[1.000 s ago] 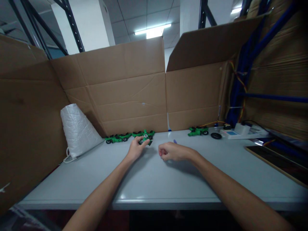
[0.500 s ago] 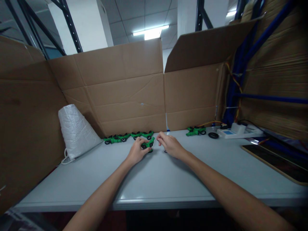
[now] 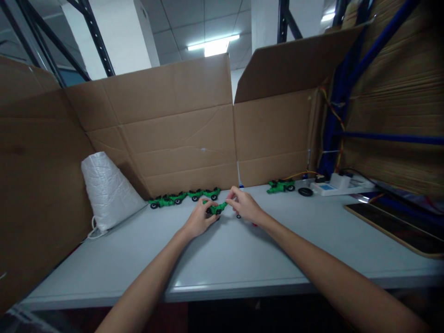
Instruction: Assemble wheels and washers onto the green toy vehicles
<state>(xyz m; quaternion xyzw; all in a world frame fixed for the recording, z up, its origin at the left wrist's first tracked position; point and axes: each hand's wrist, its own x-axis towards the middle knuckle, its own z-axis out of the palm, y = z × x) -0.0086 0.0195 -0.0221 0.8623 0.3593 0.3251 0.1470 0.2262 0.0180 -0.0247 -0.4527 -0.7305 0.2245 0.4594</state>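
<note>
Between the fingers of my left hand (image 3: 198, 221) is a small green toy vehicle (image 3: 216, 209) with black parts, held just above the table. My right hand (image 3: 244, 205) has thumb and forefinger pinched at the toy's right end; whatever small piece may be between those fingertips is hidden. Below the right hand a small dark ring-like part (image 3: 238, 216) lies on the table, and a red bit (image 3: 255, 225) shows beside the wrist.
Several green toy vehicles (image 3: 168, 200) line the back left of the table (image 3: 222, 273). Another green toy (image 3: 280, 186) stands back right, near a black ring (image 3: 305, 192) and a white power strip (image 3: 342, 186). A white padded bag (image 3: 109, 192) leans left; cardboard walls (image 3: 180, 125) enclose the back.
The toy in my left hand has turned to lie more level, and its right end now meets my right fingertips. The red bit has come into view beside the right wrist.
</note>
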